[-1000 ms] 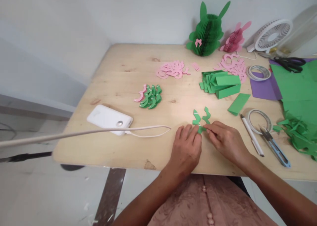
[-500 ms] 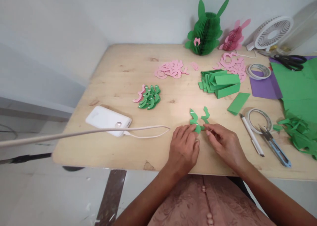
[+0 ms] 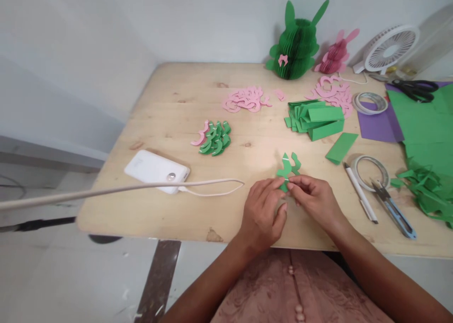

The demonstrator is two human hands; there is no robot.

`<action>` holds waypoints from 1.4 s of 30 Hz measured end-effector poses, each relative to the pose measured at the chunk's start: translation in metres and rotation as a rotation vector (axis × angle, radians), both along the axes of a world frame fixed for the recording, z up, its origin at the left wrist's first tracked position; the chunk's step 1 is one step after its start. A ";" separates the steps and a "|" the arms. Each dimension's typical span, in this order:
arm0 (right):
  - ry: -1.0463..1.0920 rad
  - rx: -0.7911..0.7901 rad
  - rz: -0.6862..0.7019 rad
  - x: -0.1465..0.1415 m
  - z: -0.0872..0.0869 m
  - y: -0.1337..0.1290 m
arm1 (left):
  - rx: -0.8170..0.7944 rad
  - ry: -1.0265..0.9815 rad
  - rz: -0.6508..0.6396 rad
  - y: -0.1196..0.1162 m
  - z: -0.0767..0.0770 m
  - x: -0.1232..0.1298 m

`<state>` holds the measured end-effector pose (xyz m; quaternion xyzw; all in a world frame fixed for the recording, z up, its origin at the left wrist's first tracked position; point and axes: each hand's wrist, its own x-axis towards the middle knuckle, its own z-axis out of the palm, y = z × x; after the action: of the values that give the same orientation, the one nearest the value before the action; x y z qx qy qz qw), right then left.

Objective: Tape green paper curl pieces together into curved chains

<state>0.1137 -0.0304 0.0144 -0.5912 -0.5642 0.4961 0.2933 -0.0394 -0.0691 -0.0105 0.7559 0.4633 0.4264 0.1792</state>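
Observation:
Two curvy green paper cut-outs are on the table in front of me. The left green cut-out [image 3: 284, 165] has pale strips across it, and its lower end is under the fingertips of my left hand [image 3: 262, 211]. Those fingers are bent and close together. Touching it on the right is the second green cut-out [image 3: 296, 163], whose lower end runs to the pinched thumb and forefinger of my right hand [image 3: 314, 195]. Fingers partly hide where the pieces meet. Up and to the left lies a pile of similar green cut-outs [image 3: 216, 138] with a pink cut-out [image 3: 201, 134] beside it.
A white power bank [image 3: 155, 169] with a cable [image 3: 212, 184] lies left. Folded green strips [image 3: 314, 118], a pen [image 3: 361, 193], thread snips [image 3: 394, 210] and a tape roll [image 3: 371, 172] are right. Behind stand a green paper rabbit [image 3: 296, 47], pink paper rabbit [image 3: 334, 56] and fan [image 3: 391, 47].
The left green cut-out has shifted right and turned, so that it now touches the second one. My right hand has moved slightly left, closer to my left fingertips.

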 end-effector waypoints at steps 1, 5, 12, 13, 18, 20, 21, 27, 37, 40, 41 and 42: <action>0.006 -0.004 -0.002 0.000 0.000 0.000 | 0.000 -0.006 -0.002 0.000 0.000 0.000; -0.010 -0.037 -0.028 -0.001 0.001 0.000 | 0.006 -0.054 0.012 0.000 0.001 0.000; 0.034 -0.081 -0.073 -0.002 0.005 -0.003 | -0.055 -0.191 0.104 -0.002 -0.001 -0.002; 0.043 -0.090 -0.075 -0.002 0.005 -0.003 | -0.097 -0.222 0.122 -0.001 0.000 -0.003; 0.069 -0.109 -0.093 -0.003 0.004 -0.006 | -0.402 -0.552 0.139 0.006 0.004 -0.002; 0.077 -0.114 -0.093 -0.003 0.005 -0.007 | -0.489 -0.697 0.138 0.009 0.004 0.000; 0.082 -0.115 -0.092 -0.003 0.005 -0.007 | -0.518 -0.744 0.144 0.010 0.005 0.002; 0.099 -0.095 -0.101 -0.003 0.005 -0.007 | -0.543 -0.756 0.156 0.012 0.009 0.008; 0.100 -0.075 -0.102 -0.006 0.008 -0.008 | -0.698 -0.908 0.198 0.018 0.015 0.009; 0.100 -0.076 -0.097 -0.006 0.008 -0.008 | -0.764 -0.941 0.162 0.021 0.017 0.008; 0.098 -0.076 -0.094 -0.006 0.008 -0.008 | -0.784 -0.950 0.147 0.022 0.017 0.008; 0.097 -0.075 -0.090 -0.006 0.008 -0.008 | -0.801 -0.959 0.135 0.022 0.018 0.008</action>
<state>0.1076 -0.0382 0.0221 -0.6020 -0.5032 0.5310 0.3200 -0.0316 -0.0468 0.0080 0.3239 0.5021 0.5216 0.6090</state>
